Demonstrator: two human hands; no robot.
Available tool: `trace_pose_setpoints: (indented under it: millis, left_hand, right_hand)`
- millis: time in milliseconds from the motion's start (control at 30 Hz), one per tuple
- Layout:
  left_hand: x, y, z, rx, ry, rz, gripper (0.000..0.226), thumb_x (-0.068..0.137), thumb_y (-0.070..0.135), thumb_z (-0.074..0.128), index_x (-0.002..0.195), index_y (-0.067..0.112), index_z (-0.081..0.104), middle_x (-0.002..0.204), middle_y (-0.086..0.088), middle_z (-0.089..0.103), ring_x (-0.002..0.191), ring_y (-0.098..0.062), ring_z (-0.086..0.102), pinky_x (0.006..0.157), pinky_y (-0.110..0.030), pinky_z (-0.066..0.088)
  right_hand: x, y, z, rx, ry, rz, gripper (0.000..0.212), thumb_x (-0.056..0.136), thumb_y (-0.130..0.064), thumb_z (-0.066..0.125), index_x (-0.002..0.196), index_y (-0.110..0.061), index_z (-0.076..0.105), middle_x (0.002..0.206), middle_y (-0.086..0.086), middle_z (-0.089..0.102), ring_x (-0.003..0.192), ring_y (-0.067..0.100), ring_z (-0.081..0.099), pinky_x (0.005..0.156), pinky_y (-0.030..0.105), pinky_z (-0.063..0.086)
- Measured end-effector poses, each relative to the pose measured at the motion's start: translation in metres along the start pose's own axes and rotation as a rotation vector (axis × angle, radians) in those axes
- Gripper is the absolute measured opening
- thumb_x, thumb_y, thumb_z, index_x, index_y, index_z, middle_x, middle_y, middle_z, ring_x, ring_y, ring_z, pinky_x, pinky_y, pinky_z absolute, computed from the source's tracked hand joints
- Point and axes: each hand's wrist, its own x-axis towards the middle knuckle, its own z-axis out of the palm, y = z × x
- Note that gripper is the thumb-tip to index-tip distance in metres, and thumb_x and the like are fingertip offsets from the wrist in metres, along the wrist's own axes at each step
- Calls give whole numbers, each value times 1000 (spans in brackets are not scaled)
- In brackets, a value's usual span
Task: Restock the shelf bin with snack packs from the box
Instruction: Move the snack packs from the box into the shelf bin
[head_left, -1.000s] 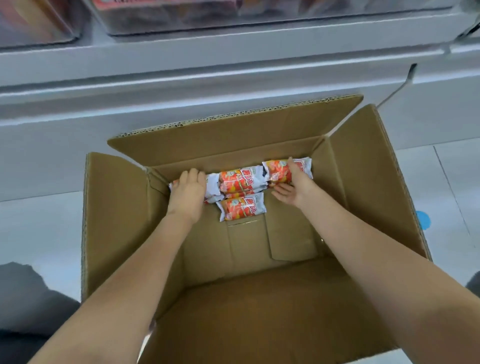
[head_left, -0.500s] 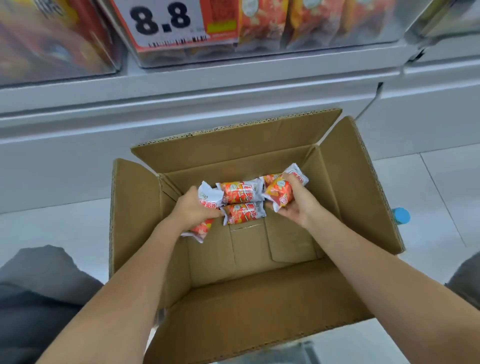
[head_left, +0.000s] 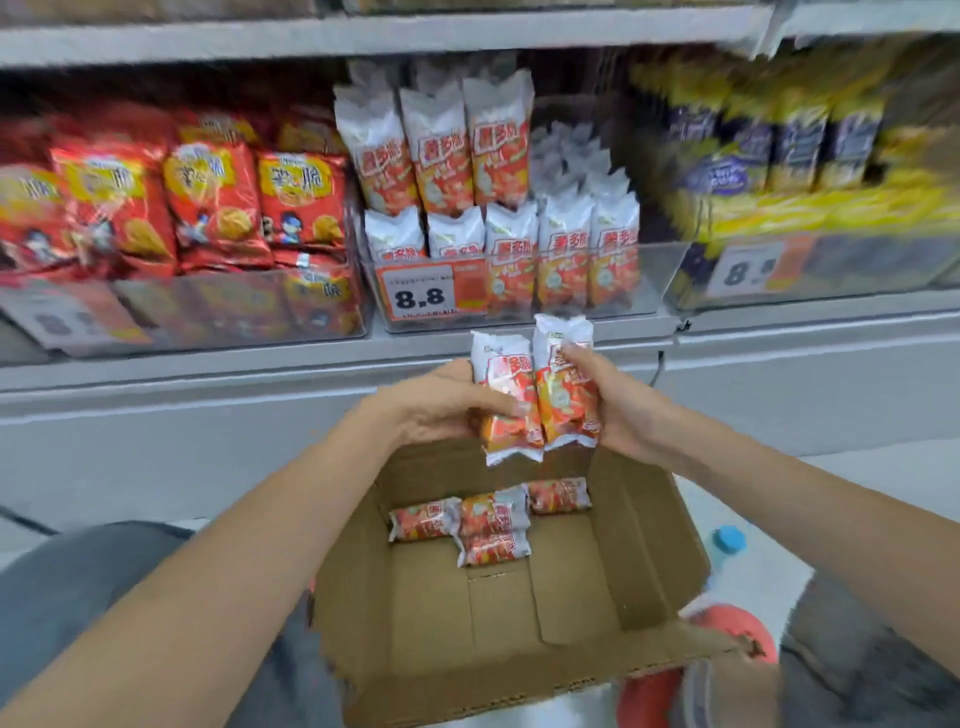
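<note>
Showing the cardboard box (head_left: 519, 613) nearest the viewer, opened on the floor, with about four snack packs (head_left: 491, 519) left lying flat at its far end; its near flap is cut off by blur, and a red object (head_left: 727, 629) and a blue cap (head_left: 730, 539) beside it are too smeared to be identified. Above the box, two packs (head_left: 535, 395) are held upright and side by side, touching; one is gripped by the left hand (head_left: 436, 405), the other by the right hand (head_left: 618, 410), fingers curled round the lower halves. Such packs are judged light, soft and air-filled, with slick film and brittle contents; a grip across the middle, gently applied, is judged best, the crimped ends being liable to slip. Beyond, the clear shelf bin (head_left: 660, 275) is seen with a price tag (head_left: 418, 296) reading 8.8 and matching packs standing in rows; a gap is visible at its upper right; its depth is hidden. Neighbouring bags (head_left: 208, 202) are blurred.
</note>
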Motion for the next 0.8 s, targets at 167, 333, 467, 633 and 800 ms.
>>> trace_pose_setpoints:
  millis: [167, 333, 467, 633, 800]
  left_hand:
    - [-7, 48, 10, -40, 236, 179, 44, 77, -1, 73, 117, 6, 55, 100, -12, 71, 86, -23, 70, 84, -41, 56]
    - [-10, 56, 9, -121, 233, 261, 39, 82, 8, 69, 117, 6, 53, 101, -11, 69, 87, -25, 67, 86, -44, 54]
    - [0, 71, 10, -12, 254, 322, 42, 81, 9, 71, 119, 13, 54, 111, -8, 69, 93, -21, 69, 79, -33, 57]
    - [13, 82, 5, 79, 296, 368, 51, 75, 9, 76, 120, 18, 55, 114, -4, 67, 100, -19, 68, 87, -38, 56]
    - [20, 81, 6, 219, 342, 424, 63, 68, 12, 81, 125, 23, 55, 110, 8, 69, 97, -8, 68, 85, -30, 55]
  right_hand:
    - [-28, -70, 10, -274, 84, -253, 66, 83, -47, 58, 138, -22, 30, 118, 11, 66, 97, 27, 69, 83, 40, 57]
    - [-33, -132, 16, -525, 343, -638, 29, 83, -38, 68, 106, -27, 53, 100, 8, 64, 75, 9, 67, 57, 25, 55]
    - [0, -166, 8, -624, 421, -790, 36, 81, -29, 74, 112, -26, 56, 107, 13, 64, 93, 22, 66, 74, 37, 59]
    - [60, -182, -12, -616, 451, -890, 42, 79, -16, 76, 111, -16, 50, 106, 1, 64, 100, 14, 63, 86, 34, 55]
    - [118, -207, -26, -576, 511, -884, 60, 79, -17, 75, 130, -5, 47, 124, 8, 60, 117, 20, 56, 98, 27, 46]
